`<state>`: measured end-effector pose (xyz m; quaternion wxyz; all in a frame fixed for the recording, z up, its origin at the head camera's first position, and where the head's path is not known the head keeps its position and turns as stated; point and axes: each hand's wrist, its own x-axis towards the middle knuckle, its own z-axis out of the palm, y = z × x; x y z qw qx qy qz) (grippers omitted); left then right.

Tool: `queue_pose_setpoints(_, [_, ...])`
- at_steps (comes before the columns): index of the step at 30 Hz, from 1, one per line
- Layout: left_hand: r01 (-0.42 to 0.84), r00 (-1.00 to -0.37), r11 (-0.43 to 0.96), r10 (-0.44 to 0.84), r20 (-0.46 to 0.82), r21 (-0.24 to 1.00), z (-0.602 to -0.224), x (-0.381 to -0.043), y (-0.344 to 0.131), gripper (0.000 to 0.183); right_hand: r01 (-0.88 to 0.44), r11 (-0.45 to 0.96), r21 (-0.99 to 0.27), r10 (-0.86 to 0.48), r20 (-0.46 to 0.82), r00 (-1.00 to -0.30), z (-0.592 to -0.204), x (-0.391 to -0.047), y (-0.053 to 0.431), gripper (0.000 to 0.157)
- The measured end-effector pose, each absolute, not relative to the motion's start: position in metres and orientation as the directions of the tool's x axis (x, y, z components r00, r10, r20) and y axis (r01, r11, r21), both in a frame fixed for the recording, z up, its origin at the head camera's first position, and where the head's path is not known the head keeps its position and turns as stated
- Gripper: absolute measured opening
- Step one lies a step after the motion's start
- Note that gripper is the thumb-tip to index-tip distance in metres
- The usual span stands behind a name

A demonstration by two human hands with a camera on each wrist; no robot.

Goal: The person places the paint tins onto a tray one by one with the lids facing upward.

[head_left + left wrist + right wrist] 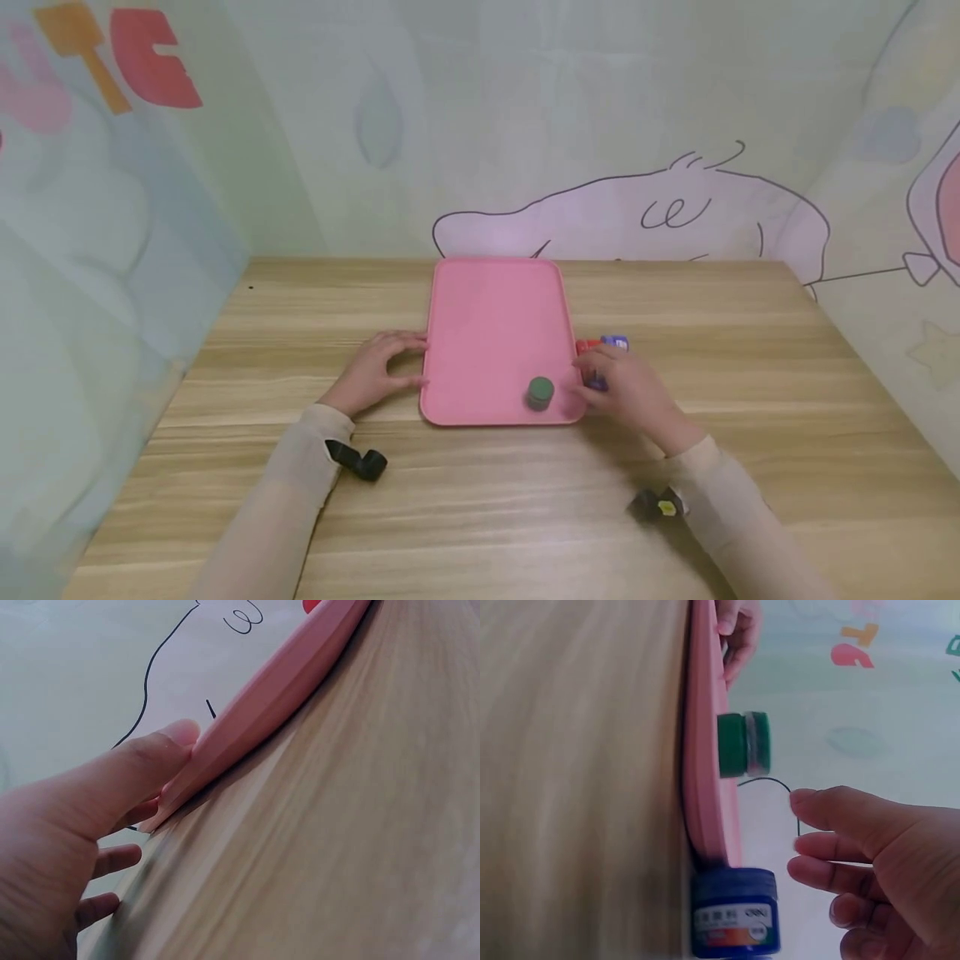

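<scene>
R. fingers just rt. of grn. jar on pink tray.

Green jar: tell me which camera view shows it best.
The right wrist view: it shows the green jar close up and side-on, with a pale band visible. The head view shows it small, from above, near the lower right corner of the pink tray. The left wrist view does not show it.

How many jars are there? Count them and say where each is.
4: a green jar on the pink tray; just right of the tray, a red jar, a blue jar and a second blue jar by the right hand, which may hide more.
</scene>
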<state>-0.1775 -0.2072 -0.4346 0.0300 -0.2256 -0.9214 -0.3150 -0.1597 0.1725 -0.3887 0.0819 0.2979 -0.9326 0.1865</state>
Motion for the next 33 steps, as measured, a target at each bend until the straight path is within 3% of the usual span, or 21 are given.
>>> queue_pose_setpoints(7, [0.433,-0.898,0.7,0.393,0.201,0.568,-0.435,-0.177,-0.207,0.056,-0.568,0.773,-0.283,-0.532,0.201,-0.823,-0.382,-0.16,0.18,0.023])
queue_pose_setpoints(15, [0.426,-0.901,0.707,0.387,0.195,0.564,-0.434,-0.176,-0.207,0.057,-0.528,0.806,-0.27,-0.527,0.081,-0.846,-0.377,-0.16,0.186,0.031])
queue_pose_setpoints(33, [0.405,-0.909,0.707,0.377,0.176,0.579,-0.435,-0.176,-0.207,0.056,-0.551,0.821,-0.152,-0.552,0.038,-0.833,-0.38,-0.16,0.19,0.038])
